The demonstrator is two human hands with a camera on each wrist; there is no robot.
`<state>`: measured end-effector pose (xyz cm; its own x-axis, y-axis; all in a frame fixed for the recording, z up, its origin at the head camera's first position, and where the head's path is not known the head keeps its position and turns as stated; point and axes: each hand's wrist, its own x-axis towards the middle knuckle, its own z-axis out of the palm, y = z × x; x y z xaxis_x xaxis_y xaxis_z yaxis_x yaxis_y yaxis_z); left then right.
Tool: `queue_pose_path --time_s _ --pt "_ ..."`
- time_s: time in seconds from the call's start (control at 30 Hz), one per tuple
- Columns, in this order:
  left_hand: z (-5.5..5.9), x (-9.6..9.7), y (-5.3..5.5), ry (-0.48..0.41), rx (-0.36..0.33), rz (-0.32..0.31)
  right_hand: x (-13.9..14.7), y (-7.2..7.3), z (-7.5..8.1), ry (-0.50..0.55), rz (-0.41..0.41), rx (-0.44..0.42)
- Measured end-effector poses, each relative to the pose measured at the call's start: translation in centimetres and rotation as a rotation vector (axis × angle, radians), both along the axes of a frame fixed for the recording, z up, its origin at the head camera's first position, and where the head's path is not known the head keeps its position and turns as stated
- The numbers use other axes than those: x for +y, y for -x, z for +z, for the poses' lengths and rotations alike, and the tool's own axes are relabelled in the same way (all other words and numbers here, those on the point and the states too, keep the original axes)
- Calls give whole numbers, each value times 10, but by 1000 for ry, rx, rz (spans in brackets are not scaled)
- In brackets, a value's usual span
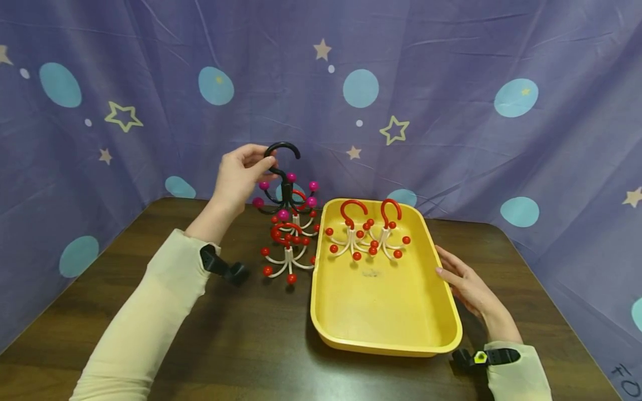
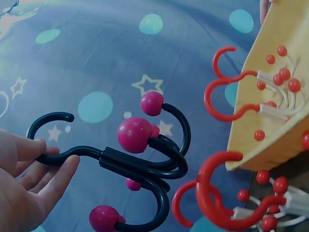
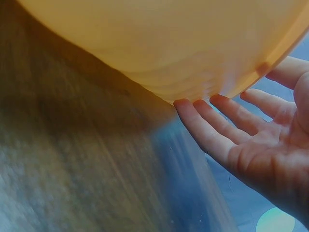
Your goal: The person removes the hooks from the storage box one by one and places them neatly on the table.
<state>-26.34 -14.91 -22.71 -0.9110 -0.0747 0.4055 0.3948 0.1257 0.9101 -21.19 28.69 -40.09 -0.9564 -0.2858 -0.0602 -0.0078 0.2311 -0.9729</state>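
My left hand [image 1: 244,172] pinches the curved hook of a black multi-arm hook hanger [image 1: 286,192] with pink ball tips. The hanger hangs upright above the table, overlapping a red-and-white hook hanger [image 1: 296,219] behind it. In the left wrist view the thumb and fingers [image 2: 57,181] meet at the black hook. A second red-and-white hanger [image 1: 288,256] stands nearer, beside the yellow tray [image 1: 381,312]. Two more, one left [image 1: 351,236] and one right [image 1: 384,239], stand inside the tray's far half. My right hand [image 1: 471,289] rests at the tray's right side, straight fingers against its outer wall, thumb at the rim.
The tray sits on a dark wooden table [image 1: 241,334]. A purple curtain [image 1: 301,67] with stars and blue dots hangs behind the table's back edge. Black straps with small cameras circle both wrists.
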Motion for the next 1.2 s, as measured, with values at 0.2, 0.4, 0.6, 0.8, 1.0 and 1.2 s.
queue_pose_path --time_s 0.2,0.4,0.6,0.8,1.0,1.2 --pt "-4 -14 2 11 -19 59 1 0 0 13 -1 1" --pt "-12 -27 7 30 -62 102 1 0 -1 22 6 4" --pt "-22 -40 10 56 -109 136 0 0 -1 25 6 5" --pt "-37 -49 19 64 -137 166 0 1 -1 30 11 10" --pt "-55 -52 28 87 -158 161 0 1 -1 28 9 9" --pt "-68 -52 34 158 -165 172 0 1 -1 28 7 13"
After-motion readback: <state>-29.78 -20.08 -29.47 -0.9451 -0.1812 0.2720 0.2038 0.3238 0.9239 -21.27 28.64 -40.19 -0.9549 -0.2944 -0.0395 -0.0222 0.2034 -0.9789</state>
